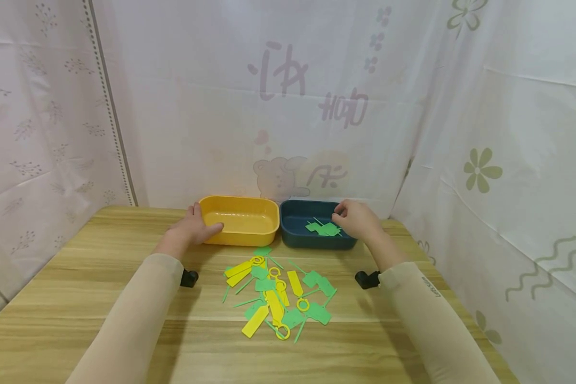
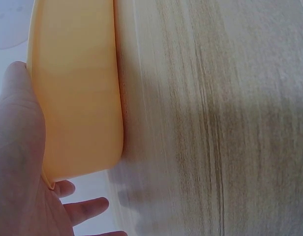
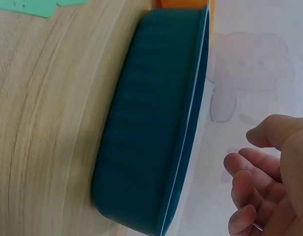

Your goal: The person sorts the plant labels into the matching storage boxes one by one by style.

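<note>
My left hand [image 1: 189, 228] rests on the left end of a yellow plastic bin [image 1: 242, 238]. Its thumb [image 2: 18, 93] lies along the rim, and the other fingers [image 2: 87, 210] spread past the end wall. Over the right end of a dark blue bin [image 1: 312, 241], my right hand [image 1: 359, 220] hangs with loosely curled fingers. Nothing shows between its thumb and fingertips in the right wrist view. Several green flag-shaped cable tie tags [image 1: 328, 229] lie inside the blue bin. In front of both bins is a mixed pile of green flag tags [image 1: 320, 313] and yellow ring-ended tags [image 1: 255, 321].
Both bins stand side by side at the back of the wooden table [image 1: 211, 352]. A patterned curtain [image 1: 197, 106] hangs close behind them, with another curtain [image 1: 533, 213] along the right. A black camera mount [image 1: 367, 280] sticks out at each wrist.
</note>
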`<state>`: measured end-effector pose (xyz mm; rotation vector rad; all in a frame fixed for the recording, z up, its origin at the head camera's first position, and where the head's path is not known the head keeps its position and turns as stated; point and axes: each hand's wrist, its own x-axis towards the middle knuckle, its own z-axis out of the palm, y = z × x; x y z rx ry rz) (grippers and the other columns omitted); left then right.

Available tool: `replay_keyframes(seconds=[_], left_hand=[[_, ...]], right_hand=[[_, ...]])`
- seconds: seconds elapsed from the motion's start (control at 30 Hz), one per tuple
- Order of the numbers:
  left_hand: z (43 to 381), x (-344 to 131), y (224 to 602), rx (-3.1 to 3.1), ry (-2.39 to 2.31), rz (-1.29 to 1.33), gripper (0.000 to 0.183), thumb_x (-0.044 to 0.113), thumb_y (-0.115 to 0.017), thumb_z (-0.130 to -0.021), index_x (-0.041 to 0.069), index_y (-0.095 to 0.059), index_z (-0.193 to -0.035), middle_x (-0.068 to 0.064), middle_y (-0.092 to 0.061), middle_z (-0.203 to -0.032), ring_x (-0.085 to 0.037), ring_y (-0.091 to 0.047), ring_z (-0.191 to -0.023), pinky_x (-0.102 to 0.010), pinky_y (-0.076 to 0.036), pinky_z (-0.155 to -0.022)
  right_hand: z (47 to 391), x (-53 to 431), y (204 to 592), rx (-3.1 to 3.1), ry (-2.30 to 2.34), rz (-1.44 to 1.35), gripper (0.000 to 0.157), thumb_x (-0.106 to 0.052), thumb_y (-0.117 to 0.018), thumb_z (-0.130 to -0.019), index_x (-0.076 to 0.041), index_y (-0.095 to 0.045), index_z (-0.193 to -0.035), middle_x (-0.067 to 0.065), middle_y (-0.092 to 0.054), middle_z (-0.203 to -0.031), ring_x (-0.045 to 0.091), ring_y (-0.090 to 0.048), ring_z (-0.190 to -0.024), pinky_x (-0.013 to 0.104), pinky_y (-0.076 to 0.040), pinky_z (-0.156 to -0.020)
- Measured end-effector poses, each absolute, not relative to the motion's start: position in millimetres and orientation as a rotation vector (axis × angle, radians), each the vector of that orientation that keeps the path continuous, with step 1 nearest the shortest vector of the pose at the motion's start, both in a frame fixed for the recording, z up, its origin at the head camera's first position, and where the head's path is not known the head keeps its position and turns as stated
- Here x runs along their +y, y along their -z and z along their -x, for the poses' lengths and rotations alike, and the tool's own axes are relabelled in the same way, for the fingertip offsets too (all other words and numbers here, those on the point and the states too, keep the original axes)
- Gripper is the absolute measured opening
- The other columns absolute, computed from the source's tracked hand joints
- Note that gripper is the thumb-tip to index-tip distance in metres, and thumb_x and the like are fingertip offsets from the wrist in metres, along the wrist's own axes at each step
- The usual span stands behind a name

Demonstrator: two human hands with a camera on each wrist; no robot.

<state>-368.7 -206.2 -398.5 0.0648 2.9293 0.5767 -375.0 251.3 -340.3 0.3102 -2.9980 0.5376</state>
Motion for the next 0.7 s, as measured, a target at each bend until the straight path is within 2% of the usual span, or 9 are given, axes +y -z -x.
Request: replay_keyframes(seconds=[0.27, 0.7], left_hand=[[368.5, -206.0, 398.6, 2.926, -0.575, -0.056, 0.119, 0.075, -0.040, -0.106, -0.010, 0.014, -0.170, -0.036, 0.005, -0.180, -0.065, -0.029, -0.158, -0.075, -0.030, -0.126], [367.8, -205.7, 398.4, 2.926, -0.582, -0.070, 0.120, 0.077, -0.039, -0.106, -0.009, 0.014, -0.170, -0.036, 0.004, -0.180, -0.065, -0.029, -0.158, -0.074, -0.031, -0.126]], right_hand=[[372.0, 239.0, 344.8, -2.991, -0.536, -0.372, 0.037, -0.036, -0.061, -0.108, -0.010, -0.072, -0.133, 0.011, -0.080, -0.117, 0.027, -0.075, -0.096, 0.049, -0.061, -0.088], [353.1, 201.7, 346.9, -2.997, -0.500, -0.511, 0.034, -0.038, -0.064, -0.108, -0.016, -0.072, -0.133, 0.004, -0.078, -0.113, 0.018, -0.072, -0.088, 0.039, -0.059, -0.077]])
